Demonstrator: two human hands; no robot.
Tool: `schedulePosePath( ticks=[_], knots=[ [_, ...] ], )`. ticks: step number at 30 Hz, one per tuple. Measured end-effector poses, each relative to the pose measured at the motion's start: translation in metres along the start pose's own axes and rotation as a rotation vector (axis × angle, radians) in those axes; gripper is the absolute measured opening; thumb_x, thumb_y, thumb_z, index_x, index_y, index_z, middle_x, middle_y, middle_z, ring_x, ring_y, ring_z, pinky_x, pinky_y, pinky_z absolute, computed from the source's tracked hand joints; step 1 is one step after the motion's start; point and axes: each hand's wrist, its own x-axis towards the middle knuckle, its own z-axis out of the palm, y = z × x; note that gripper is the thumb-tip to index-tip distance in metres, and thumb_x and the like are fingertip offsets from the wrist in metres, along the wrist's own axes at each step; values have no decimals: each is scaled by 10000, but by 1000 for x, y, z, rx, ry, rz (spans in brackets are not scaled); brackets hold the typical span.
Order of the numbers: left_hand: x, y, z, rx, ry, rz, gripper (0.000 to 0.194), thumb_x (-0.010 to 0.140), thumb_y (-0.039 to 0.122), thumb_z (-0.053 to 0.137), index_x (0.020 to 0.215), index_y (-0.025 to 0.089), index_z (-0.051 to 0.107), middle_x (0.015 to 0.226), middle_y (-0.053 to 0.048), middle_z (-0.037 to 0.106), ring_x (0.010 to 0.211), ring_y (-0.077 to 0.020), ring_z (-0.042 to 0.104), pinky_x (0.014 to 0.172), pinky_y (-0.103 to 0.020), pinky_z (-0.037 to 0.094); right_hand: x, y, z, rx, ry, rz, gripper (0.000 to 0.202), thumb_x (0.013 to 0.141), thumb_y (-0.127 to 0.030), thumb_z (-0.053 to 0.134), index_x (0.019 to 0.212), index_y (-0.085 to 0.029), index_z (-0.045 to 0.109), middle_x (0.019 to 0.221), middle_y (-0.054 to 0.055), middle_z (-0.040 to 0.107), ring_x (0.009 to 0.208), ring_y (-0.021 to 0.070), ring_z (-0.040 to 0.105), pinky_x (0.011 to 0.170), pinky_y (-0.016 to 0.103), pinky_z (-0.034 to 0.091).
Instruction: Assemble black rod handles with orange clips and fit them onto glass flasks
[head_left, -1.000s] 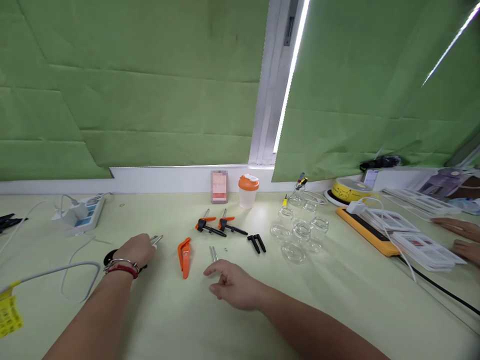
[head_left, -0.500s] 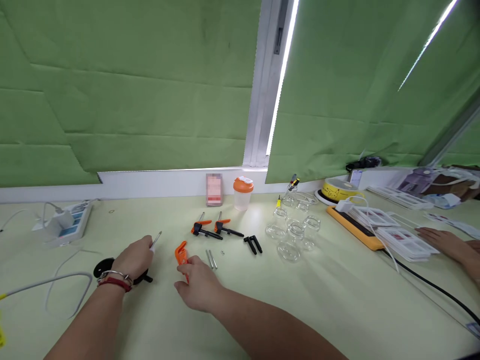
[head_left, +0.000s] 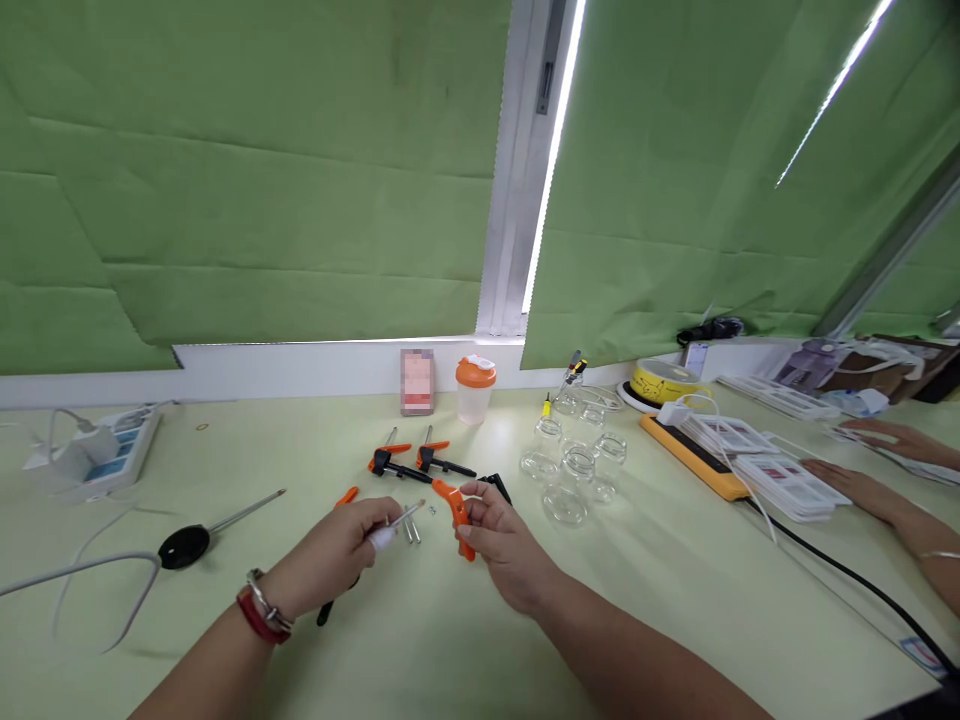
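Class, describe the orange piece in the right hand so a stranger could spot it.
Over the pale table, nearer than the orange-lidded cup, is the right hand. It holds a bent, plain orange piece, unlike the black-and-orange clamps lying beyond.

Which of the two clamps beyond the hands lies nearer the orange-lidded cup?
The right clamp, between the cup and the right hand; the other clamp lies farther left.

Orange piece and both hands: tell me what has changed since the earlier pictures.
The right hand has taken hold of an orange piece that lay on the table and carried it right. The left hand has moved right with the pale-handled tool, uncovering a black disc on a metal rod. The two clamps, orange-lidded cup and glass jars stay where they were.
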Motion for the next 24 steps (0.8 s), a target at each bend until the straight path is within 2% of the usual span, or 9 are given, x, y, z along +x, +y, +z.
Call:
schedulePosePath(
  ticks=[2, 4, 7, 11, 15, 18, 20, 24],
  knots=[
    [3, 7, 13, 109, 36, 76, 215, 821, 221, 392, 842, 258, 603, 812, -2, 631, 734, -172, 577, 646, -252, 426, -2, -3, -8, 47, -16, 25, 462, 639, -173, 665, 1072, -243, 519, 825, -4, 547, 635, 113, 465, 556, 235, 355],
    [5, 10, 25, 194, 60, 121, 277, 804, 159, 380, 897, 264, 618, 844, -8, 632, 730, -168, 582, 648, -256, 417, -3, -3, -13, 84, -31, 60, 473, 637, -172, 655, 1090, -234, 532, 818, -4, 532, 565, 93, 418, 497, 227, 303],
    [7, 10, 37, 277, 98, 155, 349, 782, 115, 381, 982, 278, 617, 883, -16, 630, 724, -162, 597, 622, -246, 402, -6, -3, -14, 107, -51, 111, 475, 631, -165, 652, 1093, -227, 560, 844, 9, 538, 580, 94, 433, 510, 237, 306],
    [6, 10, 42, 361, 177, 159, 426, 749, 90, 412, 1064, 310, 597, 911, -12, 630, 728, -164, 611, 598, -244, 384, -9, -4, -13, 121, -65, 168, 468, 614, -164, 626, 1078, -213, 591, 786, -1, 526, 566, 96, 450, 517, 246, 317],
    [5, 14, 43, 449, 196, 185, 485, 702, 39, 419, 1061, 303, 609, 878, -22, 630, 700, -172, 603, 577, -258, 372, -10, -3, -13, 111, -50, 195, 434, 640, -195, 633, 1073, -208, 603, 707, -19, 511, 512, 84, 412, 487, 241, 279],
    [5, 16, 47, 544, 186, 184, 454, 706, 17, 412, 1025, 269, 613, 880, -33, 638, 701, -182, 599, 561, -267, 364, -10, -1, -13, 49, -39, 223, 374, 729, -315, 650, 1080, -193, 603, 618, -33, 490, 484, 77, 387, 499, 238, 275],
    [6, 16, 50, 558, 189, 185, 392, 733, 28, 413, 994, 246, 608, 885, -41, 646, 715, -188, 603, 570, -276, 377, -10, 2, -13, 0, -46, 233, 367, 781, -408, 625, 1074, -188, 606, 634, -24, 512, 492, 74, 405, 513, 237, 290],
    [7, 15, 55, 538, 238, 199, 293, 751, 45, 422, 913, 223, 591, 867, -47, 646, 711, -185, 599, 580, -280, 400, -11, 9, -11, -166, -84, 192, 332, 783, -466, 635, 874, -147, 640, 638, -6, 550, 527, 81, 465, 546, 242, 352]
  ],
)
